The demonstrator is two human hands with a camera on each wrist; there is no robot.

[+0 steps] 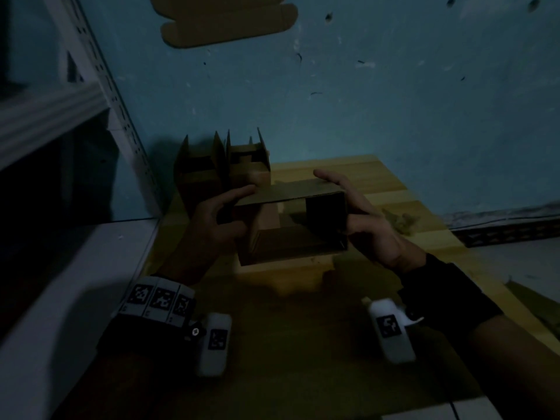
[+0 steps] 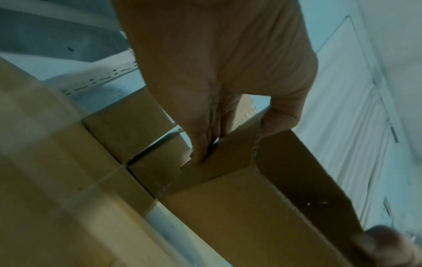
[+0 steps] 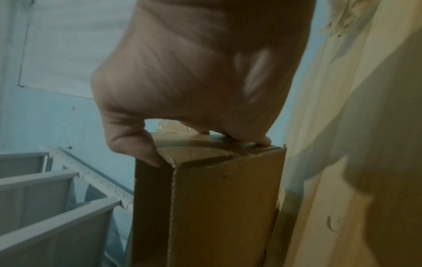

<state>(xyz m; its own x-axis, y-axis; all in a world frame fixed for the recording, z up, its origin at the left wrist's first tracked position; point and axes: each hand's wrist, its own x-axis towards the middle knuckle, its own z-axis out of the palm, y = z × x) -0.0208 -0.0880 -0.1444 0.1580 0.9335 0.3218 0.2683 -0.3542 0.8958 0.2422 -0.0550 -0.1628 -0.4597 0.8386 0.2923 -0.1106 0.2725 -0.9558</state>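
An open brown cardboard box [image 1: 291, 225] is held up over the wooden table [image 1: 409, 253], its open side facing me. My left hand [image 1: 218, 213] is at its left end. In the left wrist view that left hand [image 2: 217, 72] pinches a side flap of the box [image 2: 251, 207] between thumb and fingers. My right hand [image 1: 363, 219] grips the right end, fingers along the top back edge and thumb in front. From the right wrist, the right hand [image 3: 194, 72] clamps the box [image 3: 223, 207] end between thumb and fingers.
Two more open cardboard boxes [image 1: 221, 168] stand upright at the table's back left corner. A flat cardboard blank [image 1: 227, 22] lies beyond. White metal shelving [image 1: 45, 116] stands at the left. A small clump of filler [image 1: 403, 221] lies right of my right hand.
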